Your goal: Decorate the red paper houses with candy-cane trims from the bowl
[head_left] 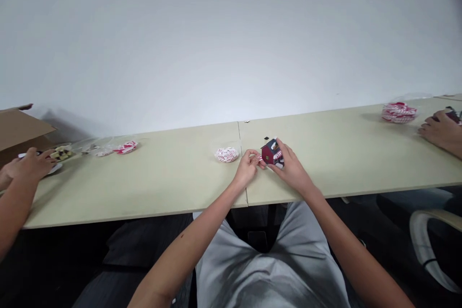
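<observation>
The left hand pinched what seemed a small striped strip against a dark red paper house, held by the right hand's spread fingers on the table; a hasty tug could tear the strip or topple the house.

The small dark red model house is looking like matt printed card, the pale tabletop is showing smooth matt laminate, and the grey shorts are appearing as soft cloth.

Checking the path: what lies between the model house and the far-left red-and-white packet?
In the head view, the left hand sits beside the house; beyond it lies a clear packet of red-and-white paper pieces.
</observation>
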Demonstrator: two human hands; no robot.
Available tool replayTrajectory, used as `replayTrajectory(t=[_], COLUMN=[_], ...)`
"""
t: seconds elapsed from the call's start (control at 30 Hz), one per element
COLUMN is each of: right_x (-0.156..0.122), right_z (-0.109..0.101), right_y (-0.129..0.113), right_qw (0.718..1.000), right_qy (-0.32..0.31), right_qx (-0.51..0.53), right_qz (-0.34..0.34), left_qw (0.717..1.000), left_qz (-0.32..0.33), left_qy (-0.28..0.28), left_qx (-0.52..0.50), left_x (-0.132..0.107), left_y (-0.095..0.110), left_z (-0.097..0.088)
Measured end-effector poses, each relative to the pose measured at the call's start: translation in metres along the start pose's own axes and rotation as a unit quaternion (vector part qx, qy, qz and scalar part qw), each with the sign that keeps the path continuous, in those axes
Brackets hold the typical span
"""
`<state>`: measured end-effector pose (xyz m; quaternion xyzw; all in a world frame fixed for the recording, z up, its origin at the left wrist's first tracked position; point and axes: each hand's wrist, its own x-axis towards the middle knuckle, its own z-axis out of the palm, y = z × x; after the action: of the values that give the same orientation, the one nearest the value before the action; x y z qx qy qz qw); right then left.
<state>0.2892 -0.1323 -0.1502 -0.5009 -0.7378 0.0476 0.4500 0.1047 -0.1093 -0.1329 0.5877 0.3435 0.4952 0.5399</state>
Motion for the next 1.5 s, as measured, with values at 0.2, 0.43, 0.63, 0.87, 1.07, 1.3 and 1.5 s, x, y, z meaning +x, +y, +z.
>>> replayTrajectory(t=[0.2,0.43,0.63,0.87,1.07,1.3,1.5], right_x=[0.0,0.001,0.001,0.001,0.001,0.0,0.0], right_z=[0.001,0.004,0.006,0.003,0.001,-0.001,-0.004], right_y=[-0.004,0.004,0.011,0.01,0.011,0.007,0.003], right_qw=[0.998,0.995,0.995,0.997,0.998,0.999,0.997], right_qy=[0.056,0.067,0.003,-0.007,-0.007,-0.001,0.015], right_qx=[-0.009,0.038,0.079,0.054,0.05,0.043,0.06], right_qz=[0.027,0.062,0.055,0.052,0.029,0.031,0.034], left_qw=[0.993,0.989,0.992,0.992,0.99,0.98,0.973], left_qz=[-0.051,-0.057,-0.049,-0.061,-0.068,-0.081,-0.095], left_qy=[-0.002,0.019,-0.001,-0.018,-0.011,-0.06,-0.092], left_qx=[-0.11,-0.134,-0.115,-0.111,-0.125,-0.172,-0.189], left_x=[0.007,0.01,0.009,0.008,0.01,0.007,0.005], left_y=[-0.002,-0.004,-0.001,-0.001,-0.003,-0.002,0.002], left_z=[0.007,0.011,0.013,0.013,0.009,0.006,0.007])
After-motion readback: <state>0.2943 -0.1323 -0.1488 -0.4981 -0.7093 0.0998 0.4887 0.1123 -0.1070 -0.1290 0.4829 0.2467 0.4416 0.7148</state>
